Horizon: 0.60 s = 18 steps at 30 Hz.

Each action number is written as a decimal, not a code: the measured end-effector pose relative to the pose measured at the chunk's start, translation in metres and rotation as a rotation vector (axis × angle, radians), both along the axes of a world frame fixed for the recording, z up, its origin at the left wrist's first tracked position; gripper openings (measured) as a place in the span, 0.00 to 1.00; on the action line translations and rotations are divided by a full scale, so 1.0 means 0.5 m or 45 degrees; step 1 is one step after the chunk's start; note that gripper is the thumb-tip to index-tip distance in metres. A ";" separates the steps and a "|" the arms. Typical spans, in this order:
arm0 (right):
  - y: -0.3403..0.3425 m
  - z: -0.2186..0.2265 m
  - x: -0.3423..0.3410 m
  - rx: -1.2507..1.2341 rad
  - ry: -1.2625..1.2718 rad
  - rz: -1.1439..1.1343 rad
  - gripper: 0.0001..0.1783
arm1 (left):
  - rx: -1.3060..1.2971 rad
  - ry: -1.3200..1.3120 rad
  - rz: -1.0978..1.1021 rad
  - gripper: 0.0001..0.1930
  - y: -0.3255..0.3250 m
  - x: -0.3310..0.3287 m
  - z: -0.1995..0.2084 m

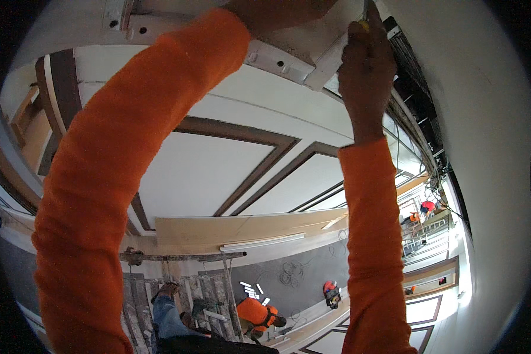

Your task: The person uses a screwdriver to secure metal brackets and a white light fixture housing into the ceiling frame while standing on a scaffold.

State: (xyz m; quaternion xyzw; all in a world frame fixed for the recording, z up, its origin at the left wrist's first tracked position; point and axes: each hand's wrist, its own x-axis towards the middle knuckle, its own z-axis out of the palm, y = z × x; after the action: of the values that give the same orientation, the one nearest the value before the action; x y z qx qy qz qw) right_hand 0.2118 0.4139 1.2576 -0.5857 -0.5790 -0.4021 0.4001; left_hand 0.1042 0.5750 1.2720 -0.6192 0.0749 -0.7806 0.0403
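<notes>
Both my arms, in orange sleeves, reach up to the ceiling. My right hand (367, 62) is closed, knuckles up, around a slim tool (364, 25) with a yellow part and a thin grey end; the fingers hide most of it. At the top edge, only the wrist and part of my left hand (289, 13) show, with its fingers out of the picture. Between the arms runs a pale metal channel (281, 64) with round holes, beside a whitish ceiling piece (327, 62). My right hand is just right of that piece, near an opening with dark cables (416, 76).
I stand high on a plank scaffold (189, 289) with a rail pipe (183, 257). Below, a person in orange (256, 312) bends near white pieces (252, 292) on the grey floor. White wall panels (212, 171) have brown trim. Loose wires (433, 189) hang at right.
</notes>
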 end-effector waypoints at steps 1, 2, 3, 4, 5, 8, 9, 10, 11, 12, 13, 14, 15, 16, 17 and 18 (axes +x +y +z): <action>-0.009 -0.001 -0.014 -0.045 0.079 -0.050 0.25 | 0.035 -0.029 0.022 0.08 0.004 -0.005 0.001; -0.023 -0.019 -0.003 -0.042 0.111 -0.053 0.25 | 0.002 0.000 0.030 0.08 -0.002 0.001 -0.001; -0.029 -0.030 -0.002 -0.030 0.121 -0.058 0.25 | -0.024 0.027 0.063 0.08 -0.003 0.000 -0.001; -0.033 -0.040 -0.003 -0.018 0.132 -0.061 0.25 | -0.049 0.053 0.099 0.08 -0.002 -0.004 0.000; -0.039 -0.030 0.015 -0.027 0.034 -0.089 0.26 | -0.035 0.035 0.108 0.08 -0.006 0.010 -0.006; -0.021 0.004 0.025 -0.041 -0.027 -0.025 0.28 | 0.015 0.016 0.139 0.08 -0.013 0.010 -0.007; -0.024 -0.002 0.022 -0.050 0.040 0.010 0.27 | 0.019 0.022 0.135 0.08 -0.012 0.011 -0.008; -0.030 -0.007 0.019 -0.060 0.107 0.041 0.26 | 0.023 0.028 0.130 0.08 -0.014 0.013 -0.011; -0.045 -0.024 -0.013 -0.071 0.218 0.081 0.25 | 0.009 0.049 0.151 0.08 -0.011 0.006 -0.011; -0.044 -0.021 -0.029 -0.098 0.292 0.088 0.24 | -0.006 0.066 0.166 0.09 -0.009 0.003 -0.011; -0.047 -0.019 -0.046 -0.130 0.372 0.083 0.23 | -0.022 0.083 0.181 0.09 -0.006 0.000 -0.011; -0.050 -0.002 -0.060 -0.180 0.419 0.041 0.23 | -0.048 0.118 0.198 0.09 -0.006 -0.003 -0.011; -0.062 0.013 -0.069 -0.225 0.473 -0.017 0.23 | -0.071 0.160 0.198 0.09 -0.015 0.000 -0.012; -0.052 0.032 -0.065 -0.209 0.591 0.215 0.24 | -0.094 0.202 0.198 0.09 -0.022 0.003 -0.012; -0.058 0.032 -0.061 -0.243 0.535 0.221 0.23 | -0.097 0.210 0.185 0.10 -0.023 0.007 -0.015; -0.068 0.029 -0.057 -0.278 0.480 0.226 0.23 | -0.099 0.219 0.170 0.10 -0.023 0.013 -0.017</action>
State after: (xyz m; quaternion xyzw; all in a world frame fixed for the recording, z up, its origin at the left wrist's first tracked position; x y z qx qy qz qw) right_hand 0.1833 0.3799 1.2724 -0.6370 -0.5834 -0.1837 0.4691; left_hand 0.1106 0.5635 1.2634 -0.6886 0.0065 -0.7225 0.0615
